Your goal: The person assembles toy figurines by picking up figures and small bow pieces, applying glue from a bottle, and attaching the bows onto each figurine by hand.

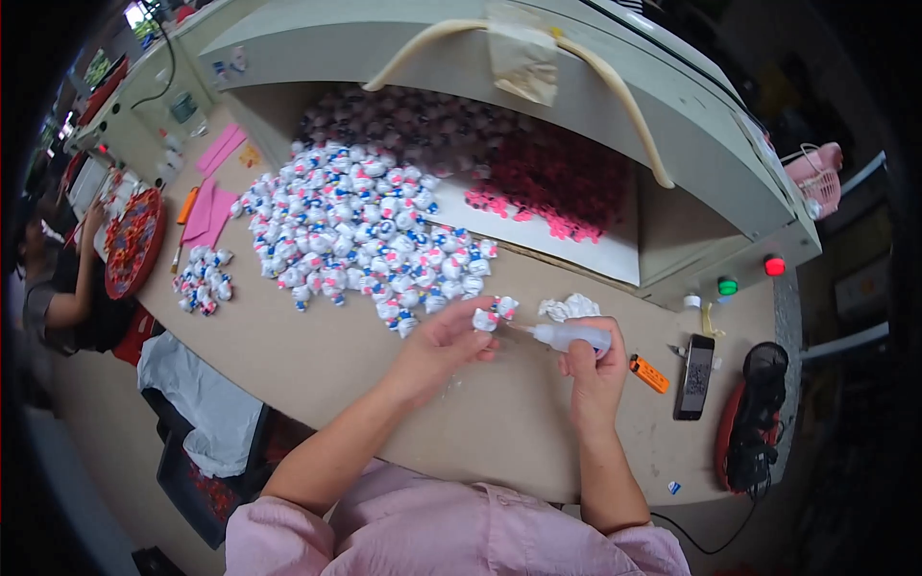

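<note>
My left hand (449, 341) is closed on a small white figurine (487, 320) with pink spots, gripped at the fingertips over the tabletop. In my right hand (597, 370) is a translucent squeeze bottle (574, 337), lying nearly level. Its thin nozzle points left and reaches close to the figurine; whether the tip touches it I cannot tell. Just beyond my hands spreads a big heap of similar white figurines (360, 216) with blue and pink parts. A crumpled white tissue (570, 307) lies behind the bottle.
A grey hood (691, 192) covers pink pieces (547, 182) at the back. Rightward lie an orange cutter-like tool (649, 373), a phone (693, 377) and a red container with black items (752, 422). Leftward are a smaller figurine pile (204, 279), pink sheets (208, 213) and a co-worker (62, 298) beside a red tray (154, 226).
</note>
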The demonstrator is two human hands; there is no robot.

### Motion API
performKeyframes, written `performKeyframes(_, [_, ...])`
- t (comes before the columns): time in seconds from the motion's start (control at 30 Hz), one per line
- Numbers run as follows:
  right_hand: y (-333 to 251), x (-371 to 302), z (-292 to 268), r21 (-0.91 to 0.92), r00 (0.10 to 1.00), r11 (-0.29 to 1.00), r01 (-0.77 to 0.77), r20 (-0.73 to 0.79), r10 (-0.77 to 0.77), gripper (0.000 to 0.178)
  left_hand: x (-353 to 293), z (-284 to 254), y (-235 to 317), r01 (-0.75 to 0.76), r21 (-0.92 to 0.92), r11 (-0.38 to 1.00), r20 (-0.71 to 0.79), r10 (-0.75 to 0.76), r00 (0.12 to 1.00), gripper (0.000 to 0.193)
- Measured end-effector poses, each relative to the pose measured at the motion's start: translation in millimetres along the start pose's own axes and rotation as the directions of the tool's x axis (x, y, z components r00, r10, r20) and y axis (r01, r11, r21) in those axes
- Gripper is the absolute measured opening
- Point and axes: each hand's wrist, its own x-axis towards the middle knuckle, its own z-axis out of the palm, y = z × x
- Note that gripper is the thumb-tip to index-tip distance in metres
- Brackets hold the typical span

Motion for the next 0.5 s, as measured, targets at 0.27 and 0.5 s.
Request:
performKeyframes(0.27, [-4.0,-6.4,-6.7,-0.508,0.909,0.764,0.397,0.105,-0.402,0.029,6.2,13.8,-12.3,-0.119,0.139,0.983,-0.040,0.126,0.991,0.048])
performKeyframes(0.5, [2.6,-5.0,-0.5,-0.569,0.865,0.668,0.480,0.181,-0.468,0.038,4.0,15.0,-10.3,-0.112,0.165,0.980,-0.066,0.124,0.990,0.046])
